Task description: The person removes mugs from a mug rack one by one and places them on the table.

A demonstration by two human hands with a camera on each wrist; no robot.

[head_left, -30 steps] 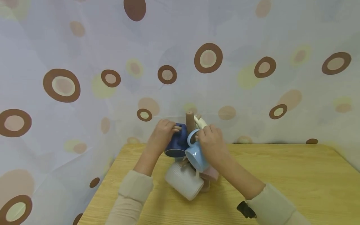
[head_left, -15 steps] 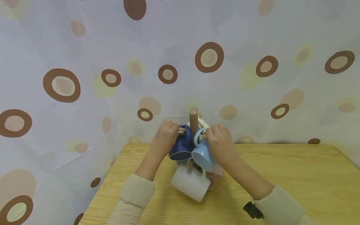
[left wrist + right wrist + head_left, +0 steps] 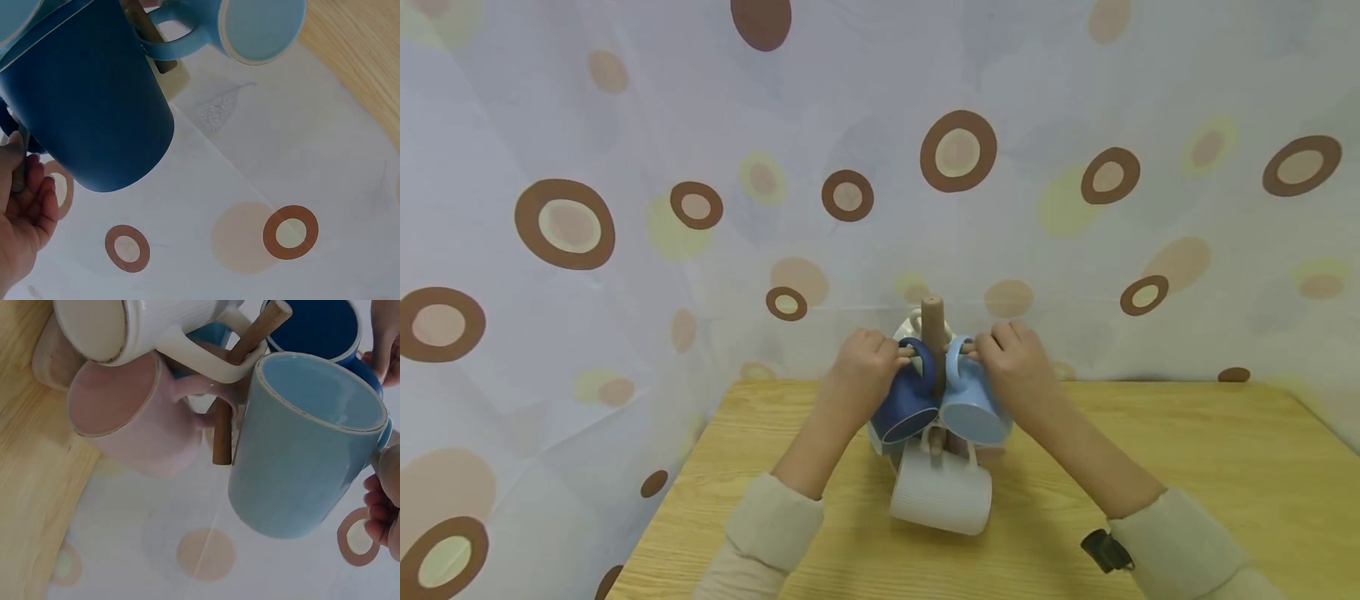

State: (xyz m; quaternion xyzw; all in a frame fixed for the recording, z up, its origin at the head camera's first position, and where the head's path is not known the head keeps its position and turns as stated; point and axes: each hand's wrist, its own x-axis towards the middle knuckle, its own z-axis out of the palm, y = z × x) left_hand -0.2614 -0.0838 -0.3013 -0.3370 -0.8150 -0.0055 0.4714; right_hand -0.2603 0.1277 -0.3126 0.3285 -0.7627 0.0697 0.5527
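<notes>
A wooden mug tree [image 3: 932, 321] stands on the table with several mugs hanging on it. My left hand [image 3: 863, 375] pinches the end of an upper peg [image 3: 907, 352], from which a dark blue mug [image 3: 908, 404] hangs by its handle. On the other side, my right hand [image 3: 1018, 367] pinches the peg [image 3: 967, 347] bearing a light blue mug [image 3: 973, 412]. Low in front hangs a ribbed white mug [image 3: 942, 492]. The right wrist view shows a pink mug [image 3: 137, 419] on a lower peg. Another light blue mug [image 3: 262, 28] appears in the left wrist view.
A cream mug [image 3: 906, 327] hangs at the back, partly hidden by the post. The wood-grain table [image 3: 1150, 483] extends to both sides. Behind it hangs a white cloth [image 3: 880, 108] patterned with ovals.
Both hands have shifted right with the pegs. The mug tree has turned: the ribbed white mug has come round to the front centre, and the two blue mugs now hang on either side of the post.
</notes>
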